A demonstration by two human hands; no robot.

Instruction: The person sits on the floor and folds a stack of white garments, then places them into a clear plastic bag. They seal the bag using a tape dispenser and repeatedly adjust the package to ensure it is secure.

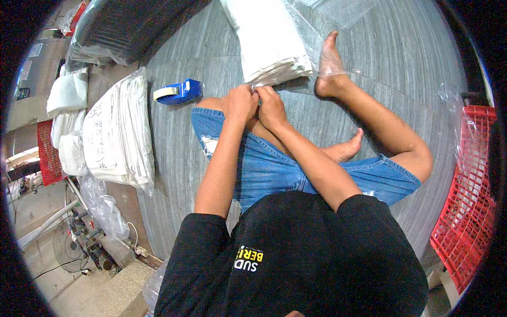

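My left hand (241,105) and my right hand (272,108) meet above my bent leg, fingers closed in a pinch. Between the fingertips is what looks like the near edge of a clear plastic bag (316,52); the fingers mostly hide it. The bag lies around a stack of folded white sheets or cloths (272,42), just beyond my hands on the floor. Left of my hands stands a blue tape dispenser (186,92) with a pale roll of tape, touched by neither hand.
Bagged white stacks (119,132) with handwriting lie on the left, beside smaller white bundles (68,92). A large black wrapped bundle (124,31) sits at the far left. A red plastic crate (465,195) stands at the right. Grey wood-patterned flooring (193,42) lies under everything.
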